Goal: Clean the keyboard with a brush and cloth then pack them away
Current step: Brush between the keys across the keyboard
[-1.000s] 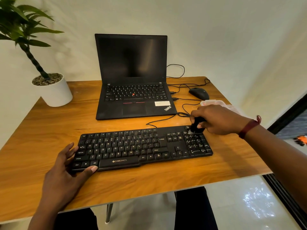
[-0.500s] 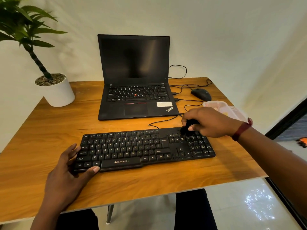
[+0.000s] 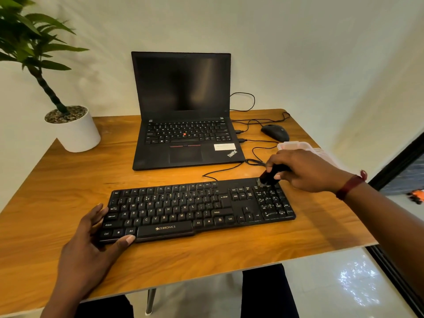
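The keyboard (image 3: 197,207) lies flat on the wooden table (image 3: 57,180), its long axis running left to right across the person's front. The right hand (image 3: 305,171) is at the keyboard's back-right corner, fingers and thumb curled tight round the handle of a small black brush (image 3: 271,173). The brush slants, with the handle rising back and right into the fist and the pale bristle tip pointing down and left onto the top row of the numeric pad. The left hand (image 3: 91,244) steadies the keyboard's front-left corner: fingers spread and nearly straight along the left end, thumb laid on the front edge below the Alt key, gripping nothing. The uncleaned keys therefore lie left of and in front of the bristles, along the long axis, and the right hand is the nearer of the 2 to them. Judged from this, the next stroke should travel leftward or toward the front edge. Compared with 0.5 s ago, the brush tip has shifted right from the gap beside the navigation keys to the numeric pad; the left hand has not moved. No cloth can be identified; a translucent plastic box (image 3: 296,145) sits behind the keyboard's right end, partly hidden by the right hand, contents unclear. A ThinkPad laptop (image 3: 183,134) stands behind the keyboard.
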